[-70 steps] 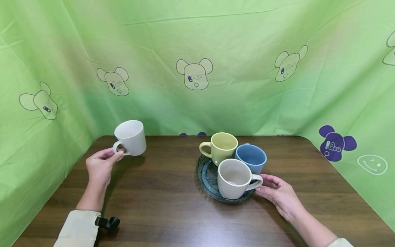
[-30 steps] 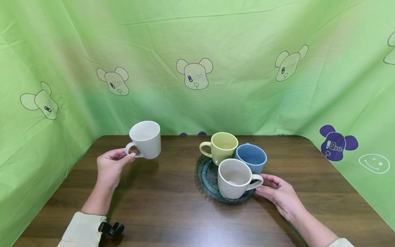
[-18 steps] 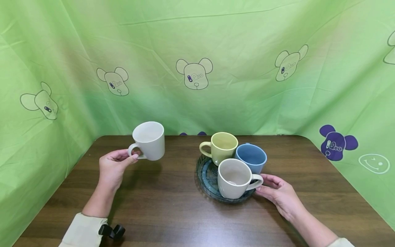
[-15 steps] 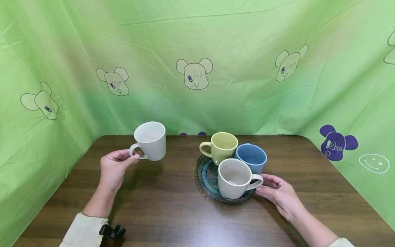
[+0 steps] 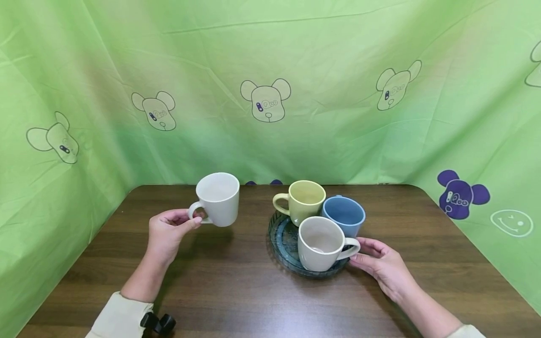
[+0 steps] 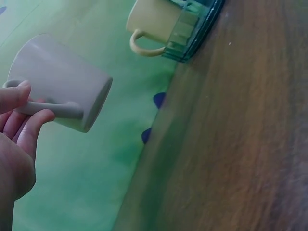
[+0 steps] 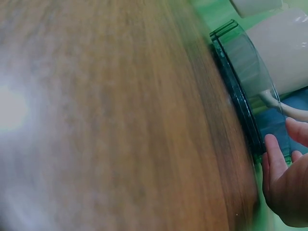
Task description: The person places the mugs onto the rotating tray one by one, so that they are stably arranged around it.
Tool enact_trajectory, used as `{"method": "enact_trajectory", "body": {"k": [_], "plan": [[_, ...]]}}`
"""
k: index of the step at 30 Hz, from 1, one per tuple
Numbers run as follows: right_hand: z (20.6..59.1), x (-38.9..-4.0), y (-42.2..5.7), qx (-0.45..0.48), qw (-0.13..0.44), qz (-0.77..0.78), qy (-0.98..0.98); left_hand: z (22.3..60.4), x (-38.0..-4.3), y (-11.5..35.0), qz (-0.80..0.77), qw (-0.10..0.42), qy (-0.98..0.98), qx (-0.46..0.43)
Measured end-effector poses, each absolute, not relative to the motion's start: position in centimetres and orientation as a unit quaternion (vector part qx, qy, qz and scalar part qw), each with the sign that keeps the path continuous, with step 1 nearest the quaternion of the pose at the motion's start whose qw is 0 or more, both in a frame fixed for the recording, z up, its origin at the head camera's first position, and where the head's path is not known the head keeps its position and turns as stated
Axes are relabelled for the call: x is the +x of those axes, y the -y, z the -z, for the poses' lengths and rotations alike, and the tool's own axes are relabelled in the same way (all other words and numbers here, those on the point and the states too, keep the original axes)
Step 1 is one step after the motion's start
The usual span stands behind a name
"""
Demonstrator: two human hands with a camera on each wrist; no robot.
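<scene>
My left hand (image 5: 166, 234) pinches the handle of a white mug (image 5: 220, 202), held upright above the table, left of the dish. The left wrist view shows the thumb and fingers around that mug's handle (image 6: 67, 110). A round dark-teal glass dish (image 5: 279, 251) bears three mugs: a yellow mug (image 5: 306, 202) at the back, a blue mug (image 5: 344, 216) at the right and an off-white mug (image 5: 319, 246) in front. My right hand (image 5: 384, 267) holds the dish's right edge, beside the off-white mug's handle. In the right wrist view its fingertips (image 7: 273, 144) lie against the glass wall.
The brown wooden table (image 5: 236, 295) carries the dish right of its middle. A green curtain (image 5: 203, 94) printed with bear heads hangs behind it and along both sides. A black wrist device (image 5: 158, 323) sits at my left sleeve.
My left hand has carried the white mug to the right, toward the dish, and most recently a little lower. The right hand, the dish and its mugs have stayed in place.
</scene>
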State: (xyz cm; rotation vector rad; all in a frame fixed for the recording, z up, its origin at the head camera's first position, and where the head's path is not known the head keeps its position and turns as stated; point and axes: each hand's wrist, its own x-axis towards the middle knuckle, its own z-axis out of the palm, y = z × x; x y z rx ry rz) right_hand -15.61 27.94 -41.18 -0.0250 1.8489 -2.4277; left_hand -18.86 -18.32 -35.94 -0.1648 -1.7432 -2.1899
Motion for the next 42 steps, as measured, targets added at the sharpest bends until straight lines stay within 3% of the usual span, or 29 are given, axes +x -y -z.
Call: {"method": "enact_trajectory", "body": {"k": [23, 42], "plan": [[41.1, -15.1, -27.8, -0.018, 0.048, 0.786, -0.616, 37.4, -19.1, 13.9, 0.758, 0.118, 0.635, -0.093], [40.2, -14.9, -27.2, 0.027, 0.039, 0.762, -0.646, 38.0, -19.4, 10.8, 0.765, 0.080, 0.629, -0.109]]}}
